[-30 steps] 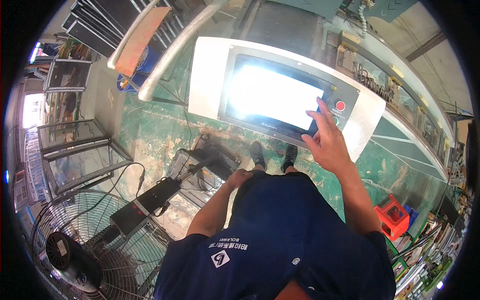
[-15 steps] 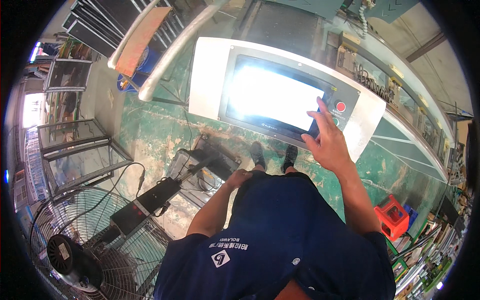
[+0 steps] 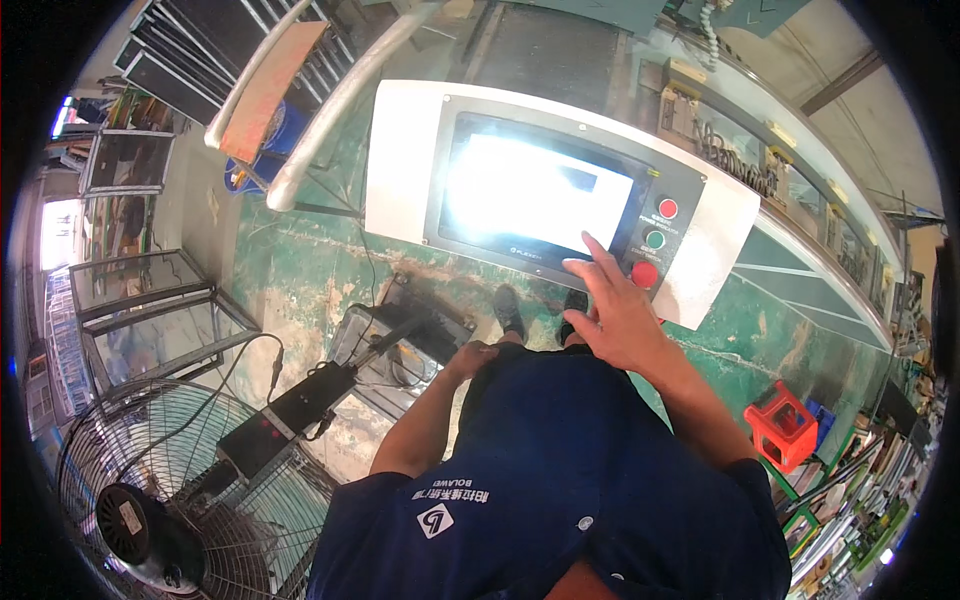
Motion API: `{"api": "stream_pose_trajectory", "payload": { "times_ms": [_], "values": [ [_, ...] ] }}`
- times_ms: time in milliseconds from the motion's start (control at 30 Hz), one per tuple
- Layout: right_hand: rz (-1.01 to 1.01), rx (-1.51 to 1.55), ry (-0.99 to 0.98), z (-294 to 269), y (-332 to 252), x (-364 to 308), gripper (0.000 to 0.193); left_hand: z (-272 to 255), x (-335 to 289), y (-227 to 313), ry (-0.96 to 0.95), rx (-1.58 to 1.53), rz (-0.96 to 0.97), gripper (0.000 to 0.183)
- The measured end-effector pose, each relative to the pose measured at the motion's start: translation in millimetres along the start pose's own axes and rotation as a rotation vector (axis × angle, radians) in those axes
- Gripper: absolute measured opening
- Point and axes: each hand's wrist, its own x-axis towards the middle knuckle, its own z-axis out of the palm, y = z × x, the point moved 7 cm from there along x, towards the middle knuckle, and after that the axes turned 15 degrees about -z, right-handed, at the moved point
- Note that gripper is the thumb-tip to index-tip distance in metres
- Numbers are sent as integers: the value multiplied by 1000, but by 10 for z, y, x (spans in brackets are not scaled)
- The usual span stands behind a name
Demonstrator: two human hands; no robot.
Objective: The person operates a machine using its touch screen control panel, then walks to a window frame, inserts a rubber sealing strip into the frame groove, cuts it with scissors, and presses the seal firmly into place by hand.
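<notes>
My right hand (image 3: 622,320) is at the lower right of a bright touchscreen (image 3: 530,195), fingers apart and holding nothing. Its index fingertip is at the lower edge of the lit area; whether it touches the glass I cannot tell. The screen sits in a white control panel (image 3: 400,160). To its right are a red button (image 3: 667,208), a green button (image 3: 655,240) and a larger red knob (image 3: 644,273) close to my fingers. Glare washes out most of the display. My left hand (image 3: 473,357) rests by my hip against my dark clothing, its fingers mostly hidden.
A large black floor fan (image 3: 150,530) stands at the lower left, a cable running off it. Framed panels (image 3: 160,310) lean at the left. A rack with padded rails (image 3: 330,110) is beyond the panel's left end. At the right is a red stool (image 3: 780,428).
My right hand has moved down and left, from the screen's right edge to its lower edge, uncovering the green button and red knob. A dark rectangle now shows on the display.
</notes>
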Motion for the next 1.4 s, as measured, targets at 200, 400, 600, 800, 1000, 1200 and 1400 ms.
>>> {"api": "stream_pose_trajectory", "payload": {
  "times_ms": [200,400,600,800,1000,1200,1400],
  "values": [
    [30,5,50,-24,82,-81,59,-45,-18,367,-35,-65,-232,51],
    [83,1,38,-66,101,-74,56,49,26,187,-150,126,-134,43],
    [59,27,44,-81,52,-34,54,-20,-6,77,-8,-97,-9,51],
    [113,44,28,-70,174,-93,53,15,-31,350,-72,-221,-348,49],
    [40,21,43,-119,67,-6,52,-17,-6,297,-14,-22,-114,48],
    [54,-53,83,-227,202,-45,56,-15,24,362,14,-35,-144,46],
    [84,-154,62,-232,183,7,60,93,-23,243,56,473,523,30]
  ]
}}
